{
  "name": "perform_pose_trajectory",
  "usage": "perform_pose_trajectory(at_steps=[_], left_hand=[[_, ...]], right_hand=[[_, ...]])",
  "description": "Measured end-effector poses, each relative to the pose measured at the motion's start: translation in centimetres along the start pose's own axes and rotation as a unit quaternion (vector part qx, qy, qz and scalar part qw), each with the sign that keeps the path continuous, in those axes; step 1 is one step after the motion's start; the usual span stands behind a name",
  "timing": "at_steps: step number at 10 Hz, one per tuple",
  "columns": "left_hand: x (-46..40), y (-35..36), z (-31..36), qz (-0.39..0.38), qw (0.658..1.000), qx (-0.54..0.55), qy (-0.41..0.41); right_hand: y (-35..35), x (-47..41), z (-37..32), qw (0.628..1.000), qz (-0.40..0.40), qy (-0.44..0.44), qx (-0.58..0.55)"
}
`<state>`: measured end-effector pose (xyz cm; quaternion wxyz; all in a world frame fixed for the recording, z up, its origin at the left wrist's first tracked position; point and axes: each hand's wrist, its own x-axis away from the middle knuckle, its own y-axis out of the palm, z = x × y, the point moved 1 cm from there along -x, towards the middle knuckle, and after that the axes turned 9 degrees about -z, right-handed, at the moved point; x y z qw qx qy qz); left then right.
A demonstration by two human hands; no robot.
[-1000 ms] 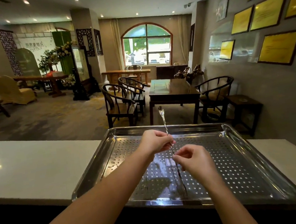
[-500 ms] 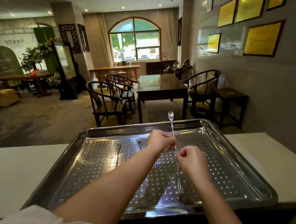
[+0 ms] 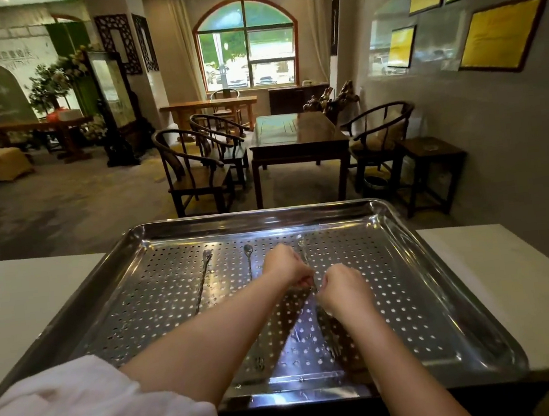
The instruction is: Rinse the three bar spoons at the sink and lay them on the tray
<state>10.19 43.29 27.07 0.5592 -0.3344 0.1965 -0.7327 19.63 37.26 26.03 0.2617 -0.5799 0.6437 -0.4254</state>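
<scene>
A perforated steel tray [image 3: 419, 280] sits on the white counter in front of me. Two bar spoons lie flat in it: one on the left [image 3: 203, 283] and one beside it [image 3: 248, 256], partly hidden by my left forearm. The third bar spoon [image 3: 302, 246] is low over the tray's middle, its bowl pointing away from me. My left hand [image 3: 286, 265] pinches its upper shaft and my right hand [image 3: 344, 290] pinches it lower down. Its fork end shows near the tray's front, by my right forearm.
The white counter [image 3: 22, 302] runs left and right of the tray. Beyond it is a room with dark wooden chairs [image 3: 194, 168] and a table [image 3: 296, 137]. Framed gold plaques [image 3: 502, 34] hang on the right wall.
Both hands have lowered the third spoon from a raised, tilted hold down close to the tray floor. My view has tipped downward, bringing the two lying spoons into sight.
</scene>
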Motion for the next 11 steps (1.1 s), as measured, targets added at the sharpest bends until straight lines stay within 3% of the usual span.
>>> perform_pose_trajectory(at_steps=[3, 8, 10, 11], left_hand=[[-1.2, 0.8, -0.3, -0.003, 0.999, -0.050, -0.021], [-0.9, 1.3, -0.2, 0.025, 0.997, -0.072, -0.002], [1.4, -2.4, -0.8, -0.016, 0.996, 0.063, 0.057], [4.5, -6.3, -1.0, -0.098, 0.980, 0.137, 0.105]], right_hand=[[0.4, -1.0, 1.3, 0.996, -0.054, 0.024, -0.063], [0.5, -1.1, 0.9, 0.999, -0.038, 0.025, -0.018], [-0.8, -0.2, -0.1, 0.998, -0.045, 0.017, -0.041], [-2.3, 0.7, -2.2, 0.996, -0.053, -0.011, -0.076]])
